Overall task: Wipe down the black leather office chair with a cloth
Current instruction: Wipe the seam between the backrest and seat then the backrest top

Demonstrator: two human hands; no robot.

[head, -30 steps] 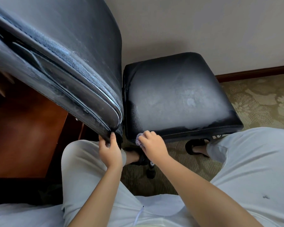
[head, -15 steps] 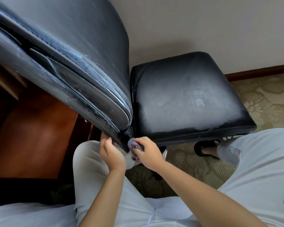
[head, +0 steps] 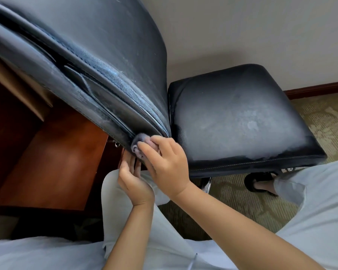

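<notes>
Patterned carpet (head: 240,201) and a plain pale wall frame the scene, and a person in light trousers sits low with both forearms reaching forward.

Nearest are the hands. The left hand (head: 134,180) is below the chair back (head: 98,61), fingers up and touching the underside of its lower corner; whether they curl round the edge is hidden by the leather. The right hand (head: 167,164), just beside and slightly above it, pinches a small bunched cloth (head: 140,143) between thumb and fingers and presses it against that same corner, where the piped seams run together.

From that corner the back's long axis runs up and away to the left, leaning over a wooden bench (head: 53,164). My judgement is that the coming stroke turns on this: the seam leads up-left from the cloth, so the right hand, already on it, would travel along it while the left hand steadies the edge from beneath.

Farther off and to the right lies the seat (head: 240,121), its top hazed with pale smears, well apart from the cloth. It appears yet to be cleaned.

Count: one chair, one cloth, two hands, one sandalled foot (head: 260,182) under the seat's front edge.
</notes>
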